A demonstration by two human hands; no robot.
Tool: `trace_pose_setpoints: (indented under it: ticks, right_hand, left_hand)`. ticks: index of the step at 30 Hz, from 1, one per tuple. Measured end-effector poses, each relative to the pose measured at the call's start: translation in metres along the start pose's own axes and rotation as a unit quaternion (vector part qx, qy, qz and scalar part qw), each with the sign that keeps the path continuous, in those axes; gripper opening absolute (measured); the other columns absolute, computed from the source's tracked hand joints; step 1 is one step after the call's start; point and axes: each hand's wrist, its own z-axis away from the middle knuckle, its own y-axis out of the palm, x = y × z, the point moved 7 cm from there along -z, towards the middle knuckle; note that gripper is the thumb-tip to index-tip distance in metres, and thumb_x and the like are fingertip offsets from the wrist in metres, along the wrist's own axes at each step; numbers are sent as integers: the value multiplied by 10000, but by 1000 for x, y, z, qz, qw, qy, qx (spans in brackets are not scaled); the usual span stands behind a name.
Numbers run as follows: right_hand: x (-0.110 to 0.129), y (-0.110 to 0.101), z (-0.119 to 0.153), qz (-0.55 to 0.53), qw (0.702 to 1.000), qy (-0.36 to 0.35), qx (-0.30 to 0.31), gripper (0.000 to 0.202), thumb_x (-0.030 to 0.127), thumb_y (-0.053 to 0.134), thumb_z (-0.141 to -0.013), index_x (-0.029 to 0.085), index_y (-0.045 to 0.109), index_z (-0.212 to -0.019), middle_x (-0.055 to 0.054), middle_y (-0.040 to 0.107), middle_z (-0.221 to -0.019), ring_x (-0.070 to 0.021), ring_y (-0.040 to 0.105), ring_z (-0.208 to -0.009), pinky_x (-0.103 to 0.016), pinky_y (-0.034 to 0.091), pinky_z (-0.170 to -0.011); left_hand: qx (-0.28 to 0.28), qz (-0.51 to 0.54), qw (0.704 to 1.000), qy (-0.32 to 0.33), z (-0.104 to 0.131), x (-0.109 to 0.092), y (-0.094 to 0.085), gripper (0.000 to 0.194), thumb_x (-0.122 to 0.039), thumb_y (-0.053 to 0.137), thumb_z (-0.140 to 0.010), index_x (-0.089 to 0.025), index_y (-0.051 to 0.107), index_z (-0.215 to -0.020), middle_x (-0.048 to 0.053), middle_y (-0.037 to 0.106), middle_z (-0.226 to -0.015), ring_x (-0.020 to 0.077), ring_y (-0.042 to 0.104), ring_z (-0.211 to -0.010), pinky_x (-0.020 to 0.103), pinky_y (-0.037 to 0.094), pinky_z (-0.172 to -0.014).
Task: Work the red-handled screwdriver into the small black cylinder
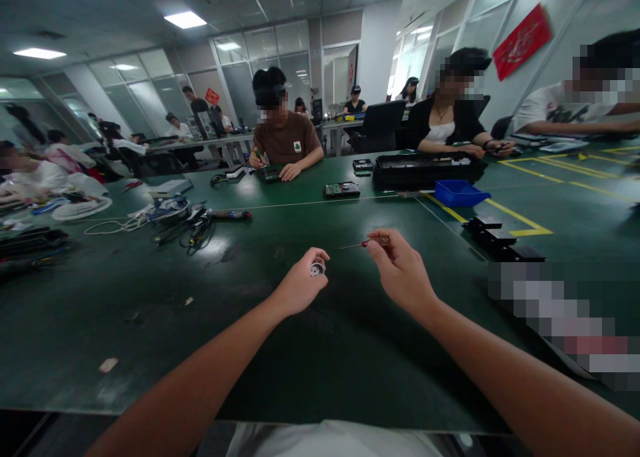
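Note:
Over the green table [240,370], my left hand [303,285] is closed around a small round metal part [317,269] with holes in its face; its exact kind is unclear. A short gap to the right, my right hand [400,267] grips a screwdriver [364,244] by its handle, mostly hidden in the fingers. The thin shaft points left toward the round part and does not touch it. Both hands are above the middle of the table.
Opposite lie a hard drive [342,189], a long black housing [430,170] and a blue bin [461,193]. Black blocks [500,238] stand at right. Tangled cables [195,227] and a dark pen-shaped tool [231,215] lie at left. A person in brown [287,137] works across the table.

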Motion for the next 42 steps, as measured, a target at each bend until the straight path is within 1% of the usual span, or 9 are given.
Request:
trace_pose_setpoints:
  ticks: [3, 7, 11, 14, 23, 31, 37, 40, 42]
  right_hand:
    - [2, 0, 1, 2, 1000, -2, 8, 232, 400, 499, -967, 212, 626, -1014, -68, 704, -889, -213, 661, -789, -366, 504, -706]
    - [8, 0, 3, -43, 999, -19, 20, 221, 404, 510, -964, 213, 619, -989, -57, 703, -855, -204, 679, -770, -369, 532, -711]
    - [12, 8, 7, -100, 992, -31, 66, 189, 363, 531, -951, 221, 601, -1053, -59, 719, -889, -211, 703, -833, -380, 553, -754]
    - [12, 12, 8, -84, 992, -35, 86, 174, 350, 528, -950, 219, 598, -1041, -61, 727, -901, -213, 707, -851, -385, 548, -774]
    - [9, 10, 5, -58, 994, -31, 82, 171, 347, 517, -952, 214, 603, -1018, -57, 739, -885, -215, 717, -840, -371, 540, -763]
    - [14, 2, 3, 72, 995, -42, 44, 310, 497, 625, -882, 221, 643, -743, -4, 657, -627, -168, 602, -549, -299, 423, -522]
    - [22, 8, 3, 36, 992, -71, 93, 136, 307, 565, -916, 219, 639, -990, -48, 730, -880, -214, 691, -794, -345, 519, -702]
    - [25, 10, 4, 31, 991, -83, 105, 117, 278, 536, -920, 218, 616, -981, -50, 715, -890, -211, 686, -807, -344, 518, -723]
    - [23, 11, 4, 41, 991, -71, 105, 157, 326, 505, -948, 220, 622, -949, -32, 697, -805, -198, 671, -729, -325, 498, -666]
  left_hand:
    - [-21, -47, 999, 7, 2, 3, -2, 514, -21, 537, -679, -204, 494, -1158, 56, 570, -1063, 177, 554, -920, 297, 426, -815]
    - [-41, -66, 997, 4, 1, 5, -5, 343, -102, 597, -795, -198, 538, -1119, 72, 608, -1098, 207, 581, -991, 333, 449, -881]
    - [-26, -60, 998, 26, -1, -1, -4, 298, -142, 677, -790, -206, 613, -1075, 48, 656, -1066, 212, 610, -972, 337, 470, -886]
    - [-20, -63, 997, 39, -2, -3, -3, 323, -149, 689, -795, -221, 638, -1106, 37, 668, -1080, 214, 616, -988, 337, 473, -900]
    - [-28, -55, 995, 74, -3, 0, -3, 378, -177, 699, -814, -247, 656, -1183, 36, 663, -1203, 225, 599, -1126, 369, 430, -1029]
    - [-18, -46, 996, 79, -2, 2, -3, 404, -209, 698, -826, -264, 663, -1225, 35, 656, -1263, 244, 562, -1230, 421, 355, -1130]
    - [-24, -42, 996, 79, -2, 2, -5, 394, -192, 690, -836, -254, 662, -1224, 26, 657, -1261, 227, 565, -1225, 392, 365, -1124]
    - [-24, -48, 996, 73, -2, 5, -5, 404, -195, 694, -837, -273, 657, -1232, 15, 663, -1244, 224, 573, -1207, 390, 377, -1111]
    - [-20, -62, 995, 73, -2, 5, -5, 405, -207, 698, -838, -288, 658, -1233, 14, 668, -1230, 229, 581, -1190, 400, 383, -1101]
